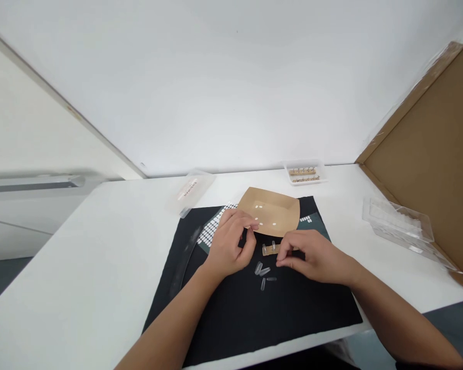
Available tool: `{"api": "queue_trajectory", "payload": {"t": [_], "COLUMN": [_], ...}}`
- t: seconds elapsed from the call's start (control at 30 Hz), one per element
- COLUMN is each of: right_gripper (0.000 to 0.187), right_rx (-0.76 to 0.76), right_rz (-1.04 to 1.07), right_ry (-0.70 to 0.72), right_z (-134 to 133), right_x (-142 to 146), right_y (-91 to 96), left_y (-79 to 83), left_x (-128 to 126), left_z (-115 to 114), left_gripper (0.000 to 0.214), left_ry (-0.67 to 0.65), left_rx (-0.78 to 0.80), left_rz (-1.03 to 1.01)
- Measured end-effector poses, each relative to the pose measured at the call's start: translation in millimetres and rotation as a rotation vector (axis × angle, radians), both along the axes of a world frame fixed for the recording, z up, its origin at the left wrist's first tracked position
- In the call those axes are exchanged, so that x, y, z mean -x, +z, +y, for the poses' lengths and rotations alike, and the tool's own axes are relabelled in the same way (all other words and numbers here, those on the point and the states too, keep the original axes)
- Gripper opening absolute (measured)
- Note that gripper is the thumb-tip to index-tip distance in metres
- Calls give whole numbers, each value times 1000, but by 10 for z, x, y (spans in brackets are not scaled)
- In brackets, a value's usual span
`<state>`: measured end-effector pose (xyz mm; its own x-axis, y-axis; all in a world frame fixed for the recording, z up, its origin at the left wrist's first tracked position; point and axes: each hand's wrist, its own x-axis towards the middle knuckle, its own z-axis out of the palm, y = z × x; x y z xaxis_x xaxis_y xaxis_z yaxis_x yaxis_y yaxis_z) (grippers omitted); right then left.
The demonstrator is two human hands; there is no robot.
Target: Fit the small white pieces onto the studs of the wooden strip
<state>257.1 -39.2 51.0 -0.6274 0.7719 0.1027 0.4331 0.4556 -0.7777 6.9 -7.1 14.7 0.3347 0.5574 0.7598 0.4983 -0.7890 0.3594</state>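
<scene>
Leftmost, I see a frosted plastic lid [196, 186] lying on the white table [61, 267], its near end by the corner of the black mat [270, 321]. Next comes a sheet of white oval stickers [212, 228], partly under the left hand [229, 240]. That hand is curled at the near left edge of the brown paper tray [280, 204] — I cannot tell whether its fingertips hold anything. Below, loose clear false nails [258, 267] lie on the mat, and just above them is a tan strip [269, 251] with clear nails standing on it. The right hand [312, 254] covers the strip's right end, thumb and finger brought close — whether they grip something, I cannot tell. Behind it sits a small plastic box [321, 172] of similar strips; farther right, a clear case [397, 221] stands beside the cardboard [432, 149].
</scene>
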Motion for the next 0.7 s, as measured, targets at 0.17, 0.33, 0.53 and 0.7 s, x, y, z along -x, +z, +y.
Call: {"api": "queue_trajectory", "payload": {"t": [0.17, 0.33, 0.53, 0.7], "right_gripper": [33, 58, 63, 58], "right_rx": [239, 494, 619, 629], "right_rz": [313, 538, 597, 587], "right_ry": [-234, -204, -139, -113], "right_z": [70, 103, 131, 157], "right_x": [12, 34, 46, 39], "right_y": [-149, -163, -166, -226], "left_y": [62, 91, 110, 59], "left_x": [-65, -105, -121, -115], "left_z": [-50, -70, -76, -46], "left_gripper": [17, 27, 31, 23], "left_ry": [-99, -255, -318, -282], "left_rx": [66, 96, 70, 38], "left_rz": [-30, -30, 16, 23]}}
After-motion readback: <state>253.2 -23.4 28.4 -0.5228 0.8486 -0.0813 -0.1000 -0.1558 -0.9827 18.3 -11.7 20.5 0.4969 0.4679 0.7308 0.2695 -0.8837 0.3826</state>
